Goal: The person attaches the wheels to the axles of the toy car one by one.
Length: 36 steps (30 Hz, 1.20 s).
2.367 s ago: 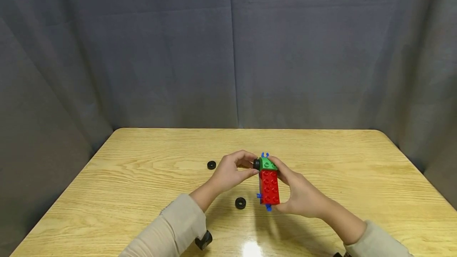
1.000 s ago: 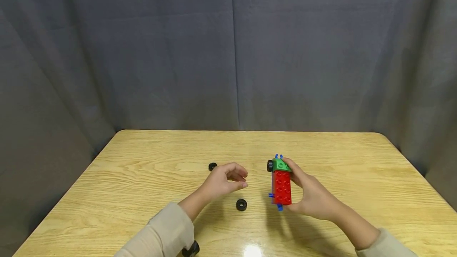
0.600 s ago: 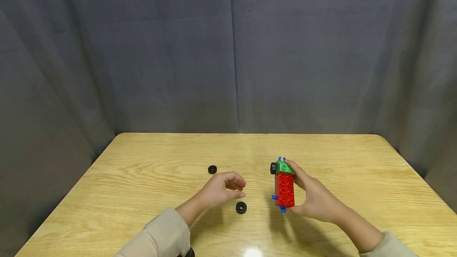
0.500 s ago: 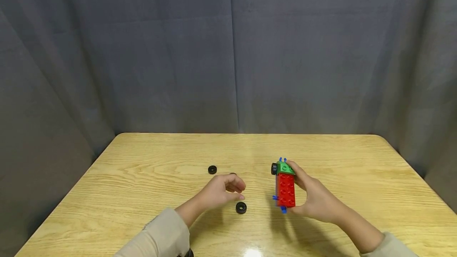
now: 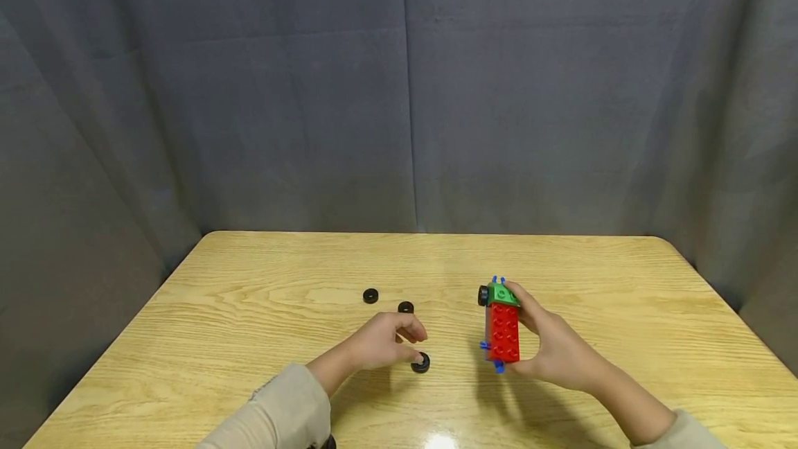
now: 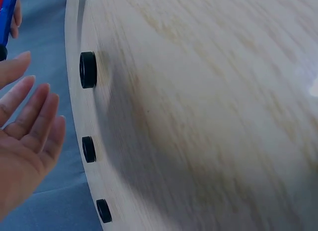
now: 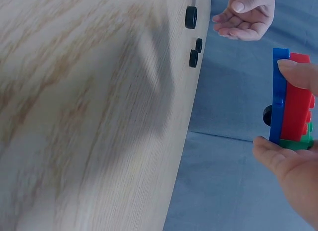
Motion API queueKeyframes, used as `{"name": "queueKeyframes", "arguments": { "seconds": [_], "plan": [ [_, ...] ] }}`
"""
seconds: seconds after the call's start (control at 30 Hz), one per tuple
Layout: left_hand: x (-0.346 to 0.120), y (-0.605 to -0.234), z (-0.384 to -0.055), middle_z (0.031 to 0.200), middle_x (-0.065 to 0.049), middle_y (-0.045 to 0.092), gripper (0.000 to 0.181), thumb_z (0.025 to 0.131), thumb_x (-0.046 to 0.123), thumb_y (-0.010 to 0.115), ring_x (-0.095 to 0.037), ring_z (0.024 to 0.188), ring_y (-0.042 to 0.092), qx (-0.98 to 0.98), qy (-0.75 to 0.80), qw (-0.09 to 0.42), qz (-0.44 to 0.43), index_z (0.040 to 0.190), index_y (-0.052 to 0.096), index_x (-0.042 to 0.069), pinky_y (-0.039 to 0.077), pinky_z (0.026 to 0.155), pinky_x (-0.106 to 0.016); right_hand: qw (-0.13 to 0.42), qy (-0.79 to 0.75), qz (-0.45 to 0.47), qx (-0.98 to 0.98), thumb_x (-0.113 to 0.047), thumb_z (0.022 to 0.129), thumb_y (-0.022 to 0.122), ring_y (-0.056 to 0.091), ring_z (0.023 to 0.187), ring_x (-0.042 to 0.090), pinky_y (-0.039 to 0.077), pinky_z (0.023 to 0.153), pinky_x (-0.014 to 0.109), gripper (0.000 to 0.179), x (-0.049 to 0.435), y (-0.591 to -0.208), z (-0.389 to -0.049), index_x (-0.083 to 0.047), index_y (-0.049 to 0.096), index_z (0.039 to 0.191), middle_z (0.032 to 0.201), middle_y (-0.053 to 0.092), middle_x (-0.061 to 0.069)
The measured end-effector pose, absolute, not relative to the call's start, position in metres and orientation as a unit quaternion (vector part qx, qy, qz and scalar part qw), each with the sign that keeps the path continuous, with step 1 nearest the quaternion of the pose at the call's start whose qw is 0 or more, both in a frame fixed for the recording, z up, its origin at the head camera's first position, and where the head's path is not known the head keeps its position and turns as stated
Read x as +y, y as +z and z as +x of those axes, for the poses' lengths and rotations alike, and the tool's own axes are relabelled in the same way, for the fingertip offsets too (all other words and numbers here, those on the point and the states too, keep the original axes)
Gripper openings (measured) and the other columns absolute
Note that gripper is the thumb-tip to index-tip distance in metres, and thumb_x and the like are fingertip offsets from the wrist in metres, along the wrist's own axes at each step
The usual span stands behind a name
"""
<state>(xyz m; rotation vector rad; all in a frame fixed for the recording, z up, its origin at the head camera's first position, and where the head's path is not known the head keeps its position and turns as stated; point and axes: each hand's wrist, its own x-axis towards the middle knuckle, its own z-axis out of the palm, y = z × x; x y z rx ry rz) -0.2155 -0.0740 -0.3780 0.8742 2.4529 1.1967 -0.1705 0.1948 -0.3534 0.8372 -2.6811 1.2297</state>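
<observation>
My right hand (image 5: 555, 348) holds a toy car built of bricks by its two ends, thumb at the rear and fingers at the front. The toy car (image 5: 503, 331) has a red studded brick, a green front piece and a blue base (image 7: 278, 97). One black wheel (image 5: 483, 295) sits on its front left; a blue peg stands bare at the rear left. My left hand (image 5: 382, 344) hovers over the table with nothing in it, fingers loosely bent. Its thumb overlaps the nearest black wheel (image 5: 421, 368) in the head view; the left wrist view shows a gap between them.
Two more black wheels lie flat on the wooden table (image 5: 249, 338): a middle wheel (image 5: 406, 307) just beyond my left fingers and a far wheel (image 5: 370, 295) to its left. A grey curtain (image 5: 312, 123) hangs behind the table and along both sides.
My left hand has left the wheel on the car, moved left and then lowered near the closest loose wheel. The middle wheel has come into view. My right hand has carried the car rightward.
</observation>
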Motion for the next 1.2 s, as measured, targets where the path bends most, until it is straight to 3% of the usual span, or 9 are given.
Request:
{"name": "queueKeyframes", "arguments": {
  "seconds": [0.53,1.2],
  "plan": [
    [-0.0714,-0.3786,-0.2143,0.091,0.006,0.057,0.026,0.069,0.01,0.072,-0.013,0.089,0.052,0.876,0.327,0.151,0.321,0.092,0.06,0.01,0.041,0.078,-0.024,0.027,0.397,0.263,-0.879,0.006,0.057,0.073,0.043,0.11,0.035,0.036,0.086,0.047,0.1,0.1986,-0.3532,-0.1723,-0.005,0.013,0.136,0.124,0.04,0.023],
    [-0.0651,-0.3825,-0.2126,0.09,0.005,0.055,0.028,0.068,0.005,0.072,-0.008,0.085,0.052,0.889,0.249,0.139,0.359,0.093,0.059,0.009,0.041,0.076,-0.02,0.01,0.405,0.251,-0.879,0.005,0.057,0.074,0.041,0.111,0.036,0.034,0.088,0.045,0.1,0.2036,-0.3561,-0.1747,-0.004,0.014,0.136,0.125,0.037,0.026]
  ]
}}
